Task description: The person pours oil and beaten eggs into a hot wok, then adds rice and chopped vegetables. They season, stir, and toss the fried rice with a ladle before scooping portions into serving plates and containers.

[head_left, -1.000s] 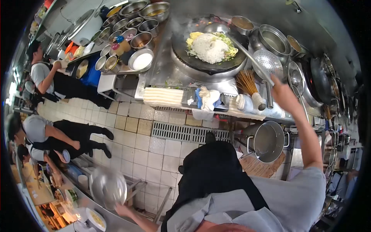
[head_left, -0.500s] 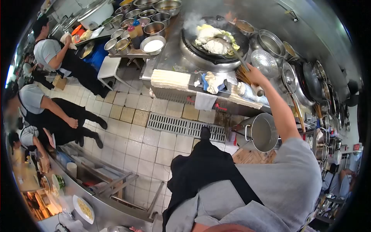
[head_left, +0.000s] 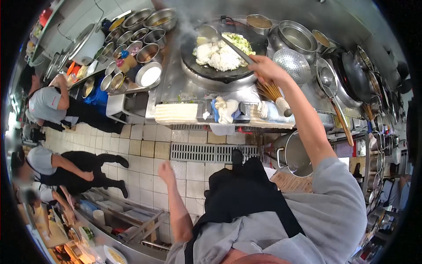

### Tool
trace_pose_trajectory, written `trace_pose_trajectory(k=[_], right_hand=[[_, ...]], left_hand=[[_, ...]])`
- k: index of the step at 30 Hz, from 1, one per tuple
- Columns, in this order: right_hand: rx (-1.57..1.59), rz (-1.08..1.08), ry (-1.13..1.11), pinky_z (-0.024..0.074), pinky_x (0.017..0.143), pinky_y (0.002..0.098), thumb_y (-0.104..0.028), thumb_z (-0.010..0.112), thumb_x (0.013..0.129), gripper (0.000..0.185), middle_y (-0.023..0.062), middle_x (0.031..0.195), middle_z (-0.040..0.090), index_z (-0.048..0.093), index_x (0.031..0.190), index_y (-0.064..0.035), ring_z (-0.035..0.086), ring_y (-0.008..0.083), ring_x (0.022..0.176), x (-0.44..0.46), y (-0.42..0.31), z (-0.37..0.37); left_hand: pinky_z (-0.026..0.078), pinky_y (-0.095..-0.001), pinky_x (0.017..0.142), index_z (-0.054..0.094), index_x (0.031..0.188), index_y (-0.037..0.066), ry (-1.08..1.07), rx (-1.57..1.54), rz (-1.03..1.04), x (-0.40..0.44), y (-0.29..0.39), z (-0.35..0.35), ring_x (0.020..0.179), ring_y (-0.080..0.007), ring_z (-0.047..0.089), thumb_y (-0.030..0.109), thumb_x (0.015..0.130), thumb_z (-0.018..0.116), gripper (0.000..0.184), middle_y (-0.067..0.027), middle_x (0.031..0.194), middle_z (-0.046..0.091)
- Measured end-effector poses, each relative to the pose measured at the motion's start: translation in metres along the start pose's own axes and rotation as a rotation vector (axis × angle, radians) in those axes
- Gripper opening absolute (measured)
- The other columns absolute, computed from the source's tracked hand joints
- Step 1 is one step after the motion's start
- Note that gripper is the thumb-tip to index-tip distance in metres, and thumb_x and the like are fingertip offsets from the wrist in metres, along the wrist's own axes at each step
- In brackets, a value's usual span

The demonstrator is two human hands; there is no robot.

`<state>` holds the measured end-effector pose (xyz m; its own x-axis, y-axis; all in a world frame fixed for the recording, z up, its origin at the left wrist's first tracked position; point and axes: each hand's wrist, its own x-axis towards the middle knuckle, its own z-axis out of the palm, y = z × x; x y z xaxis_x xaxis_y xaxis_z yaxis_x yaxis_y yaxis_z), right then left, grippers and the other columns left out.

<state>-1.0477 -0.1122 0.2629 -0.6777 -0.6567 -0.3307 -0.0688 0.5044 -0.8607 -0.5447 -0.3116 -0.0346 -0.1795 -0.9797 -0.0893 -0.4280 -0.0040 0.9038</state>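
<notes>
My right hand (head_left: pixel 268 70) grips the handle of a long metal ladle (head_left: pixel 235 49). Its bowl rests at the left side of a black wok (head_left: pixel 261 43) on the stove, partly veiled by steam. White rice (head_left: pixel 226 59) with yellowish-green chopped pieces (head_left: pixel 239 42) lies in the wok. Just below my right hand is a bundled bamboo brush (head_left: pixel 268 91). My left hand (head_left: pixel 166 172) is closed in a fist over the tiled floor, away from the stove, with nothing visible in it.
Metal bowls (head_left: pixel 149 53) and a bowl of white contents (head_left: pixel 148 75) stand left of the stove. A perforated strainer (head_left: pixel 291 66) sits to its right. Cloths (head_left: pixel 226 110) lie along the front edge. A tall pot (head_left: pixel 299 154) stands below; other people (head_left: pixel 52 105) are at left.
My right hand has moved left and up, and the ladle's bowl has shifted to the wok's left side. My left hand has come into view as a fist. The camera view has shifted.
</notes>
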Motion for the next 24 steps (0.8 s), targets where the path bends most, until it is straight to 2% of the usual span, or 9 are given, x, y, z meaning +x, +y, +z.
trace_pose_trajectory(k=[2,4,5,7,10,16,17,20,24], right_hand=[[-0.194,-0.12,0.104,0.046,0.046,0.031,-0.016,0.055,0.093,0.064,0.0061,0.066,0.058,0.032,0.152,-0.0111,0.052,0.0143,0.048,-0.031,0.018,-0.003],[-0.253,-0.236,0.257,0.05,0.058,0.0329,-0.016,0.054,0.093,0.063,0.0102,0.072,0.06,0.032,0.152,-0.0126,0.061,0.0145,0.064,-0.026,0.067,0.015],[-0.313,-0.283,0.293,0.0509,0.066,0.0346,-0.014,0.054,0.093,0.064,0.0122,0.077,0.061,0.032,0.152,-0.0131,0.062,0.0146,0.074,-0.007,0.095,0.019],[-0.158,-0.061,0.111,0.0485,0.055,0.0313,-0.014,0.056,0.092,0.063,0.0061,0.071,0.057,0.034,0.151,-0.0112,0.055,0.0129,0.058,0.017,0.082,0.006],[0.17,0.07,-0.116,0.0347,0.035,0.0278,-0.011,0.052,0.094,0.058,0.0018,0.065,0.051,0.034,0.149,-0.0073,0.041,0.0101,0.04,0.01,0.026,-0.042],[-0.148,-0.073,0.104,0.0482,0.073,0.0332,-0.016,0.052,0.097,0.059,0.0073,0.07,0.057,0.031,0.151,-0.0075,0.057,0.0201,0.068,-0.088,0.073,-0.034],[-0.054,-0.036,0.039,0.046,0.064,0.0308,-0.015,0.052,0.097,0.06,0.0054,0.07,0.054,0.031,0.152,-0.0079,0.054,0.0171,0.061,-0.083,0.076,-0.035],[0.332,0.194,-0.129,0.0355,0.039,0.0252,-0.01,0.052,0.096,0.062,-0.0022,0.063,0.043,0.028,0.153,-0.0108,0.041,0.0069,0.043,-0.044,0.06,-0.046],[-0.025,-0.058,0.002,0.0403,0.046,0.0247,-0.01,0.056,0.094,0.063,0.0007,0.068,0.049,0.03,0.152,-0.008,0.048,0.0086,0.052,-0.06,0.04,-0.032]], left_hand=[[0.048,-0.0347,0.072,0.065,0.09,-0.004,-0.198,0.134,0.109,0.008,0.115,0.065,0.078,-0.0176,0.059,0.019,0.091,0.062,0.023,-0.011,0.081,0.064],[0.049,-0.0388,0.087,0.053,0.131,0.001,-0.402,-0.106,0.371,0.003,0.176,0.137,0.097,-0.0272,0.062,0.021,0.089,0.067,0.048,-0.019,0.111,0.062],[0.049,-0.042,0.089,0.044,0.14,0.002,-0.42,0.183,0.659,0.0,0.202,0.166,0.105,-0.0341,0.061,0.026,0.085,0.072,0.066,-0.0225,0.12,0.058],[0.05,-0.0461,0.09,0.042,0.14,0.001,-0.574,0.516,0.768,-0.028,0.265,0.204,0.111,-0.038,0.058,0.03,0.08,0.076,0.075,-0.0263,0.119,0.057],[0.05,-0.0475,0.09,0.042,0.139,0.002,-0.823,0.888,0.534,-0.035,0.266,0.261,0.113,-0.0391,0.057,0.034,0.075,0.079,0.081,-0.0282,0.114,0.058],[0.052,-0.0447,0.088,0.053,0.128,0.004,-0.782,0.828,0.468,-0.022,0.258,0.276,0.102,-0.0393,0.064,0.029,0.073,0.077,0.065,-0.0262,0.104,0.064],[0.055,-0.0422,0.082,0.055,0.122,-0.001,-0.77,0.707,0.457,-0.013,0.249,0.27,0.095,-0.0345,0.067,0.023,0.076,0.074,0.055,-0.0227,0.104,0.066],[0.058,-0.0395,0.076,0.055,0.119,-0.003,-0.861,-0.29,-0.286,0.007,0.229,0.258,0.089,-0.0289,0.068,0.02,0.082,0.068,0.046,-0.019,0.105,0.067],[0.057,-0.0344,0.064,0.051,0.127,0.001,-1.047,-0.837,-0.675,0.027,0.231,0.234,0.083,-0.027,0.069,0.041,0.098,0.048,0.049,-0.0168,0.104,0.068]])
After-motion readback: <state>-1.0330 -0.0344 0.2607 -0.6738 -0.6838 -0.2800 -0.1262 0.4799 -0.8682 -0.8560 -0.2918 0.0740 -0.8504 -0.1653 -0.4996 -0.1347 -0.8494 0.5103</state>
